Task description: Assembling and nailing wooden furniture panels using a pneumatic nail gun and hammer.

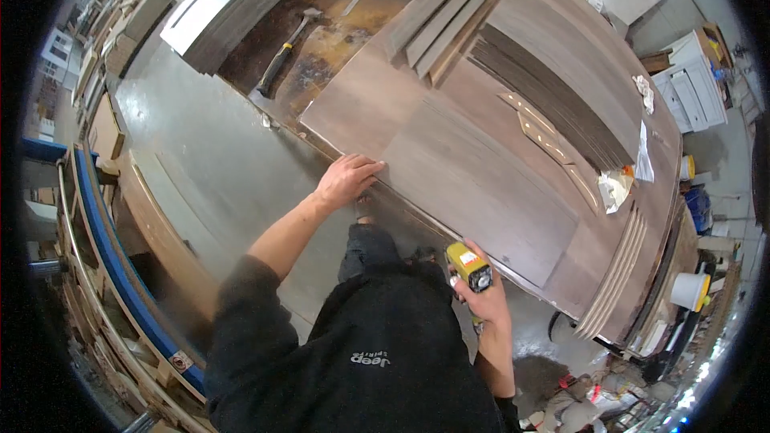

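Observation:
A flat grey-brown wood panel (481,192) lies along the near edge of a large wood-topped worktable (361,108). My left hand (350,180) is bent over that near edge at the panel's left corner, its fingers close together on the top face; the thumb's underside grip is hidden. In my right hand (488,298) is a yellow and black handheld power tool (465,262), held upright at the table edge near the panel's right part. My fingers wrap round its body. The tool's working end is hidden from this view.
A hammer (285,56) lies on the stained board at the upper left, beside a tall stack of sheets (241,8). Dark strips (553,96), short boards (453,24), a punched pale strip (537,132) and crumpled foil (614,191) lie farther back. Long slats (618,273) sit right.

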Demonstrator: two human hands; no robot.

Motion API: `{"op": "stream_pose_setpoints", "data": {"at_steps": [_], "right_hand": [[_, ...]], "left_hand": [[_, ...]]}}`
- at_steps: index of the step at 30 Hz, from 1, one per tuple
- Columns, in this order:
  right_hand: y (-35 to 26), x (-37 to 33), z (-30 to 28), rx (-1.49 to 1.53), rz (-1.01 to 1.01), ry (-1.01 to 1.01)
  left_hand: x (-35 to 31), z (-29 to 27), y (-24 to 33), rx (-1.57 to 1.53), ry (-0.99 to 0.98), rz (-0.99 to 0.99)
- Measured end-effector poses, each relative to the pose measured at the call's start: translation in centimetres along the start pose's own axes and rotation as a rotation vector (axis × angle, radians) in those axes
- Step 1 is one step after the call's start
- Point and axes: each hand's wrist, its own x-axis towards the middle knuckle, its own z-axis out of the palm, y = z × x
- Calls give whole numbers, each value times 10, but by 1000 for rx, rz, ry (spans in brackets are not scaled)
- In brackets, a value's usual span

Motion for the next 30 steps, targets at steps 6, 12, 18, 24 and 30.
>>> {"op": "stream_pose_setpoints", "data": {"at_steps": [6, 12, 18, 24, 30], "right_hand": [[-41, 81, 67, -145, 20, -80], [-67, 129, 116, -399, -24, -147], [-69, 139, 130, -498, -110, -139], [-73, 141, 131, -453, -2, -140], [-77, 142, 130, -485, 46, -152]], "left_hand": [[8, -11, -19, -63, 24, 59], [51, -23, -39, -396, -237, -354], [71, -20, -41, -307, -355, -431], [69, -16, -41, -316, -356, -431], [70, -23, -36, -320, -357, -442]]}}
